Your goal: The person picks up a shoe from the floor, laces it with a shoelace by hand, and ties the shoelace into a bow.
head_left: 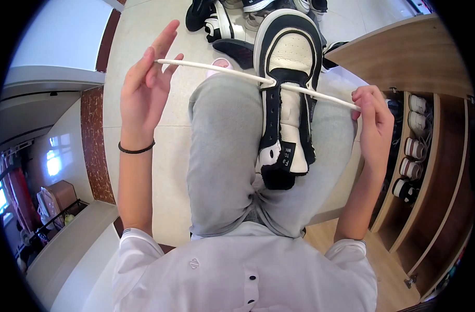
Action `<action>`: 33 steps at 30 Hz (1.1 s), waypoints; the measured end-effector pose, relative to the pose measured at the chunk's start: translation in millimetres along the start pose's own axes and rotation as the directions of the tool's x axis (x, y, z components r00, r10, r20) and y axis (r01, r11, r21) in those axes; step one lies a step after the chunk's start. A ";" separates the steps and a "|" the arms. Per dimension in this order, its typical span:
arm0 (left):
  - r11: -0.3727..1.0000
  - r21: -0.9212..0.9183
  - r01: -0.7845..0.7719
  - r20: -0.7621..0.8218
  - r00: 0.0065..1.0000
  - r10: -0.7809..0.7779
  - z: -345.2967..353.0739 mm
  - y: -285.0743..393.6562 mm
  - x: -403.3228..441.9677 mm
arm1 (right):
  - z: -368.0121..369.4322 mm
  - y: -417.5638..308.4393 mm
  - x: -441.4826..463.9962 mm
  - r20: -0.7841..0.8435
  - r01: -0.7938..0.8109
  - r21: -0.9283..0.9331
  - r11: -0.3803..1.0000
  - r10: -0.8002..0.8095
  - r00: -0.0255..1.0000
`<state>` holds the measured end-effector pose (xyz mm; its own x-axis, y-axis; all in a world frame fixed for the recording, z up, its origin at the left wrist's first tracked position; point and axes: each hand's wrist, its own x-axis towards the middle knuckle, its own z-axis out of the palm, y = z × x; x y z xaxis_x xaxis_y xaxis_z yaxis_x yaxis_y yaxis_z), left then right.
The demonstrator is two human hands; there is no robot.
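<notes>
A black and cream sneaker rests on my thighs with its toe pointing away from me. A white shoelace runs through the lowest eyelets, and both of its ends are stretched out sideways. Pinched between thumb and finger of my left hand is the lace's left end; the other fingers are spread. On the other side, my right hand grips the right end with curled fingers. The upper eyelets on the sneaker's left flap hold no lace. Its tongue, with a black label, lies exposed.
Several shoes lie on the tiled floor beyond my knees. To the right stands an open wooden shoe cabinet with shoes on a rack; its door swings out near the sneaker. A white door is at the left.
</notes>
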<state>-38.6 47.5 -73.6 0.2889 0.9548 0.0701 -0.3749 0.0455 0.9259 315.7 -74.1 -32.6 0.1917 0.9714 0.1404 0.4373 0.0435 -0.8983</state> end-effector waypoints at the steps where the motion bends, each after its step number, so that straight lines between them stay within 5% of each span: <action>1: 0.998 -0.062 -0.005 -0.026 1.000 0.003 -4.3 -0.9 0.7 | -1.5 1.5 -0.1 -0.006 -0.006 0.001 1.000 0.006 1.000; 10: 0.934 -0.346 -0.093 -0.313 0.949 -0.021 -77.9 20.7 2.4 | -10.0 14.8 0.7 -0.081 -0.054 -0.034 0.998 0.052 0.995; 24: 0.976 -0.195 -0.091 -0.591 0.805 -0.043 -210.4 27.1 -27.3 | -53.9 60.2 4.1 -0.276 -0.250 -0.004 0.968 0.239 0.931; 27: 0.995 -0.092 -0.034 -0.543 0.839 -0.022 -267.8 18.3 -39.3 | -69.6 82.3 3.6 -0.312 -0.221 0.113 0.969 0.246 0.918; 29: 0.999 -0.007 0.045 -0.666 0.745 -0.038 -278.7 16.8 -45.5 | -78.1 85.8 2.2 -0.328 -0.252 0.100 0.963 0.271 0.905; 33: 0.989 0.086 0.117 -0.688 0.725 -0.026 -346.0 16.1 -65.8 | -100.4 102.9 0.3 -0.384 -0.334 0.095 0.938 0.344 0.857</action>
<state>-368.4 87.1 -191.7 -0.3868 0.8934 -0.2286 -0.2609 0.1317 0.9563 448.9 -92.8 -83.2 0.6519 0.7578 -0.0290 0.2629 -0.2617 -0.9287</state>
